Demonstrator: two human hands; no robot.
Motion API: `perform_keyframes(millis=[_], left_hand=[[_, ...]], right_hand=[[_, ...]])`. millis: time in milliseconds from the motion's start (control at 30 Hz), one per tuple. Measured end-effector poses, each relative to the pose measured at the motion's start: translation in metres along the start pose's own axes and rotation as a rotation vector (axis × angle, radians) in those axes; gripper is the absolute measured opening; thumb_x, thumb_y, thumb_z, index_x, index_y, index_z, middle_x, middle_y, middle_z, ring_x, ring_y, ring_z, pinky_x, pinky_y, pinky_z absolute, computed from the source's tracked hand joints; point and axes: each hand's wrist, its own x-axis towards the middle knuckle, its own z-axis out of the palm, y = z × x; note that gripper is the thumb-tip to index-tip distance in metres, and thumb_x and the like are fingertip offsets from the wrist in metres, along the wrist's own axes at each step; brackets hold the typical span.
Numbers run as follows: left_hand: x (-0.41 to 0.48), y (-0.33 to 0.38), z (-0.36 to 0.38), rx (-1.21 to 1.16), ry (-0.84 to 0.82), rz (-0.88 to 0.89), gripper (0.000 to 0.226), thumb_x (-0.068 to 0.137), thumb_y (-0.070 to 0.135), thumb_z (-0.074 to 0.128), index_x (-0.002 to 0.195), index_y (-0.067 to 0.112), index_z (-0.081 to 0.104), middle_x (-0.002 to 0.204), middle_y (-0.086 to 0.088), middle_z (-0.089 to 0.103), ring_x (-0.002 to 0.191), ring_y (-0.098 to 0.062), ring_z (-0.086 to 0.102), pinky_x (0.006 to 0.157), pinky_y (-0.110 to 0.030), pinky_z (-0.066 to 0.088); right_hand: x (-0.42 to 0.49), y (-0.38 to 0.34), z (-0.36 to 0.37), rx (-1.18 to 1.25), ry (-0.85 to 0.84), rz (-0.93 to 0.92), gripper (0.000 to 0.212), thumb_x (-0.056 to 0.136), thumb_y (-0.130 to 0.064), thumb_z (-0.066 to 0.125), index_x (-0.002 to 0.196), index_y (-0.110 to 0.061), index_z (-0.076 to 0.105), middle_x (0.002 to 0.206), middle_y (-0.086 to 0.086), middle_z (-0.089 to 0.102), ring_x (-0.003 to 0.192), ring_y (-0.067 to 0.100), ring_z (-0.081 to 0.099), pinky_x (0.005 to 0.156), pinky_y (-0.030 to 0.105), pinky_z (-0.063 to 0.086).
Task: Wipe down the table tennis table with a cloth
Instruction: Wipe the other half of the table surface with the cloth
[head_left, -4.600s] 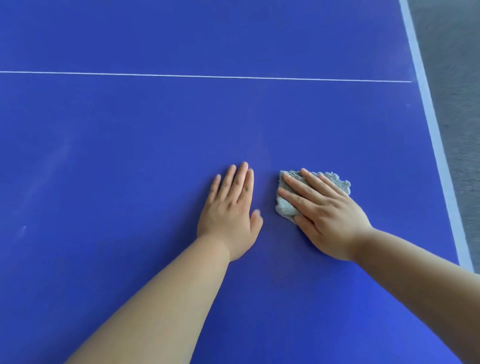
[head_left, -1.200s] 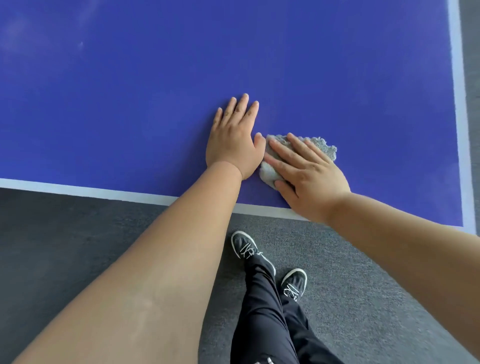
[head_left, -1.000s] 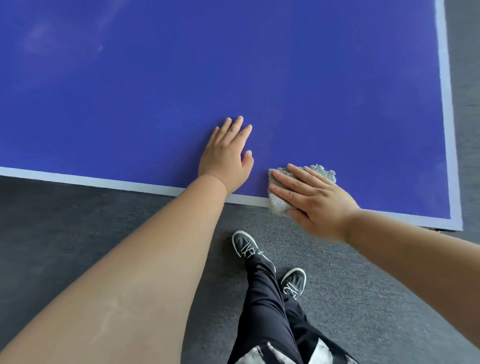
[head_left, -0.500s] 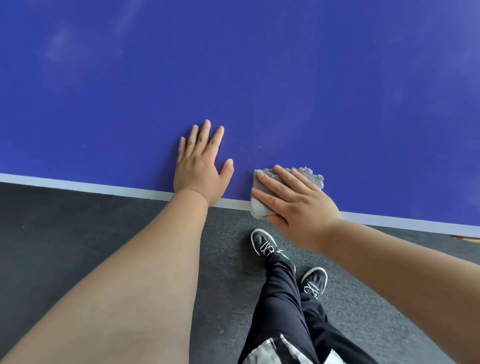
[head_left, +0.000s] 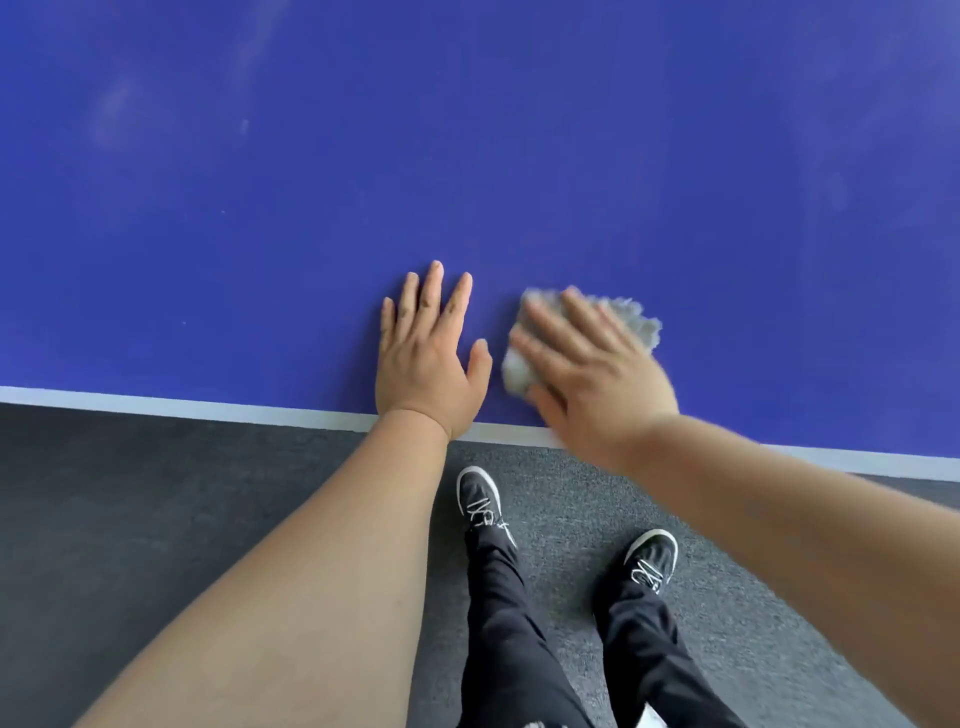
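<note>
Right now the left hand (head_left: 423, 358) lies flat on the blue top, fingers straight and spread, holding nothing, its wrist over the white edge line (head_left: 182, 405). At its three o'clock, just beside the thumb, the right hand (head_left: 592, 374) presses down on the grey cloth (head_left: 636, 319) with fingers stretched out rather than curled round it. Motion blur softens that hand, so I cannot tell how its thumb sits. The cloth lies on the table close to the near edge, its fluffy fringe showing past the fingertips toward one o'clock.

Outward, the table tennis table (head_left: 467, 156) fills the upper view, with faint pale smears toward eleven o'clock and more toward two o'clock. At six o'clock two dark shoes (head_left: 480, 501) stand on grey carpet (head_left: 130, 493).

By my reading, the wiping itself is under way along the near edge strip. The next move likely calls for steady downward pressure while the cloth slides toward the hazy patches, the left hand bracing, and care not to drag the cloth off the edge.
</note>
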Motion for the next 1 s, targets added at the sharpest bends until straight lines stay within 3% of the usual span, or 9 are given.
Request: perform_keyframes(millis=[133, 300, 400, 467, 600, 733, 833, 933, 1000], left_hand=[[-0.002, 0.002, -0.005, 0.114, -0.065, 0.013, 0.076, 0.095, 0.056, 0.02, 0.165, 0.031, 0.005, 0.174, -0.004, -0.002, 0.16, -0.029, -0.003, 0.128, -0.053, 0.003], [0.02, -0.036, -0.015, 0.135, -0.15, 0.213, 0.079, 0.093, 0.063, 0.016, 0.164, 0.035, 0.0, 0.173, 0.0, -0.012, 0.159, -0.026, -0.008, 0.127, -0.053, -0.007], [0.042, -0.071, -0.021, 0.11, -0.053, 0.066, 0.076, 0.095, 0.06, 0.022, 0.164, 0.033, 0.009, 0.174, -0.003, -0.003, 0.159, -0.028, -0.001, 0.127, -0.056, -0.002], [0.047, -0.08, -0.016, 0.096, -0.008, 0.012, 0.074, 0.096, 0.058, 0.023, 0.164, 0.033, 0.01, 0.174, -0.004, 0.0, 0.159, -0.03, 0.0, 0.127, -0.058, 0.001], [0.049, -0.082, -0.012, 0.065, 0.029, 0.055, 0.071, 0.097, 0.054, 0.027, 0.164, 0.033, 0.015, 0.174, -0.005, 0.007, 0.159, -0.031, 0.006, 0.127, -0.058, 0.006], [0.048, -0.081, -0.016, 0.065, 0.007, 0.038, 0.071, 0.098, 0.054, 0.028, 0.164, 0.034, 0.013, 0.174, -0.004, 0.004, 0.159, -0.031, 0.003, 0.127, -0.058, 0.005], [0.048, -0.079, -0.017, 0.052, 0.007, 0.041, 0.072, 0.096, 0.053, 0.029, 0.164, 0.033, 0.015, 0.174, -0.004, 0.007, 0.159, -0.031, 0.005, 0.127, -0.058, 0.006], [0.05, -0.079, -0.015, 0.064, 0.017, 0.039, 0.073, 0.095, 0.053, 0.029, 0.164, 0.033, 0.015, 0.173, -0.005, 0.008, 0.159, -0.032, 0.006, 0.127, -0.058, 0.006], [0.05, -0.08, -0.014, 0.068, 0.012, 0.045, 0.074, 0.095, 0.053, 0.029, 0.164, 0.032, 0.016, 0.173, -0.005, 0.008, 0.159, -0.032, 0.006, 0.127, -0.058, 0.006]], right_hand=[[-0.028, -0.001, -0.001, -0.033, -0.122, -0.277, 0.054, 0.109, -0.048, 0.03, 0.16, -0.032, 0.032, 0.169, -0.011, 0.019, 0.158, 0.021, 0.012, 0.129, 0.044, 0.012], [0.032, 0.05, -0.027, -0.007, 0.031, 0.422, 0.065, 0.103, -0.049, 0.026, 0.163, -0.024, 0.024, 0.172, -0.003, 0.012, 0.159, 0.029, 0.008, 0.129, 0.043, 0.006], [0.077, 0.033, -0.023, 0.003, 0.043, 0.647, 0.068, 0.101, -0.051, 0.026, 0.163, -0.027, 0.017, 0.173, -0.002, 0.002, 0.158, 0.032, -0.001, 0.128, 0.045, -0.001], [0.084, 0.003, -0.011, -0.02, 0.057, 0.514, 0.066, 0.101, -0.052, 0.03, 0.162, -0.028, 0.023, 0.173, -0.001, 0.008, 0.158, 0.034, 0.003, 0.128, 0.048, 0.002], [0.045, -0.067, 0.02, -0.057, -0.007, 0.006, 0.062, 0.103, -0.051, 0.041, 0.16, -0.029, 0.033, 0.171, -0.003, 0.019, 0.158, 0.031, 0.011, 0.128, 0.048, 0.01], [0.032, -0.041, 0.009, -0.067, -0.087, -0.183, 0.06, 0.104, -0.049, 0.043, 0.16, -0.03, 0.034, 0.17, -0.005, 0.018, 0.158, 0.025, 0.012, 0.129, 0.045, 0.012], [0.037, 0.027, -0.017, -0.069, 0.009, 0.191, 0.063, 0.102, -0.051, 0.037, 0.16, -0.028, 0.034, 0.17, -0.004, 0.02, 0.158, 0.028, 0.015, 0.127, 0.05, 0.017], [0.049, 0.042, -0.026, -0.005, 0.058, 0.641, 0.067, 0.099, -0.051, 0.029, 0.162, -0.028, 0.023, 0.172, -0.005, 0.01, 0.158, 0.029, 0.005, 0.129, 0.047, 0.006], [0.056, 0.002, -0.014, 0.005, 0.083, 0.667, 0.065, 0.1, -0.048, 0.032, 0.162, -0.027, 0.024, 0.173, -0.002, 0.008, 0.158, 0.031, 0.004, 0.129, 0.046, 0.001]])
